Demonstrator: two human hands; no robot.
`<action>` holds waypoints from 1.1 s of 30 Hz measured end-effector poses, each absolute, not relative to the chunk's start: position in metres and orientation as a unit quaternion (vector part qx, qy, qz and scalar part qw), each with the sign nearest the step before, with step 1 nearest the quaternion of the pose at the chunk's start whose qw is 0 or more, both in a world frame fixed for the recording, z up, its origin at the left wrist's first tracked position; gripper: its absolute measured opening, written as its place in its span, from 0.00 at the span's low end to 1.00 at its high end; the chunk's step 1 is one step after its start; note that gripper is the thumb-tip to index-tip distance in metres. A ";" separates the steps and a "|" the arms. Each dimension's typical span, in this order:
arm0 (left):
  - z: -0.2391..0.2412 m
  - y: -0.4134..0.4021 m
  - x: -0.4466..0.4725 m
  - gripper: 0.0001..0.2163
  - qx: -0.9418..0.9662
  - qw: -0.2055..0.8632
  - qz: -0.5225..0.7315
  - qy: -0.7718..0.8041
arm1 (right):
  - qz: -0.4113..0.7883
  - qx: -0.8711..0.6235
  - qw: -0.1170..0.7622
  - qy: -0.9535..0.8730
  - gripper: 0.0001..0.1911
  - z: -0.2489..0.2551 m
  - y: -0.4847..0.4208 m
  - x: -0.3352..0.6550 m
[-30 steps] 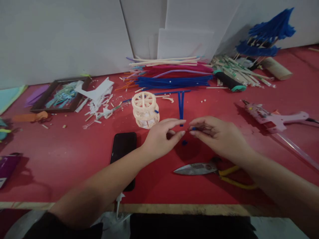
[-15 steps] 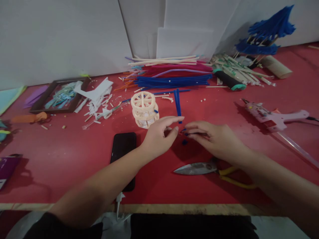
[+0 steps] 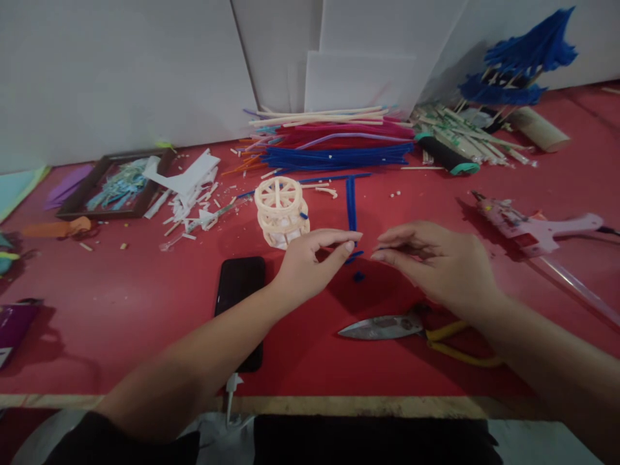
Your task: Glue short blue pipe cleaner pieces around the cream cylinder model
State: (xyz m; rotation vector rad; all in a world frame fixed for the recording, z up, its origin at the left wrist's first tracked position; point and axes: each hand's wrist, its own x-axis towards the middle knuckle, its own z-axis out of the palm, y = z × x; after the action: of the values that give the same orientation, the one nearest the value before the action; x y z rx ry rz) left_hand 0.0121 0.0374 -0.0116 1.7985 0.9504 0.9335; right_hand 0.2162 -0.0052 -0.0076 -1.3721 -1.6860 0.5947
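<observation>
My left hand (image 3: 317,261) hovers above the red tabletop, thumb and forefinger brought together; a speck of blue shows at their tips, but I cannot make out what they hold. Facing it, a short gap away, my right hand (image 3: 431,261) pinches a small dark-blue piece of pipe cleaner, mostly hidden by the fingers. Short blue pieces (image 3: 355,257) show below the left fingertips, and a blue tuft (image 3: 359,276) lies on the table nearer me. Behind the hands lie long blue pipe cleaners (image 3: 351,200). Left of them stands a round cream tiered frame (image 3: 278,197) with a blue bit on its side.
Yellow-handled scissors (image 3: 382,327) lie below my right hand, a black phone (image 3: 239,284) by my left forearm. A pink glue gun (image 3: 537,232) rests at right. Pipe cleaner bundles (image 3: 339,157), wrapped sticks (image 3: 460,132) and a blue-roofed model (image 3: 527,51) stand behind; scraps (image 3: 186,194) lie left.
My right hand has drawn slightly right, widening the gap between the hands. The left fingertips have come closer together. The long blue pipe cleaners have shifted slightly right.
</observation>
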 end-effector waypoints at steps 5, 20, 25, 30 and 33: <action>-0.012 0.040 0.012 0.13 0.659 0.544 0.362 0.373 | 0.239 -0.543 0.422 -0.686 0.09 -0.005 -0.004 0.215; -0.015 0.039 0.013 0.10 0.657 0.522 0.394 0.375 | 0.328 -0.553 0.463 -0.610 0.08 -0.009 -0.003 0.214; -0.013 0.038 0.013 0.10 0.657 0.503 0.410 0.384 | 0.285 -0.554 0.443 -0.645 0.09 -0.008 -0.002 0.215; -0.013 0.039 0.012 0.10 0.660 0.510 0.401 0.379 | 0.273 -0.542 0.447 -0.657 0.07 -0.006 -0.001 0.216; -0.015 0.039 0.013 0.14 0.657 0.522 0.400 0.369 | 0.285 -0.539 0.440 -0.659 0.08 -0.006 -0.002 0.215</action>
State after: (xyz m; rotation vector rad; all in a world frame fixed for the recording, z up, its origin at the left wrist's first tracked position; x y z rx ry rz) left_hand 0.0127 0.0390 -0.0149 1.5727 0.8843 0.9578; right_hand 0.2149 -0.0016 -0.0055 -1.3389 -1.6364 0.7084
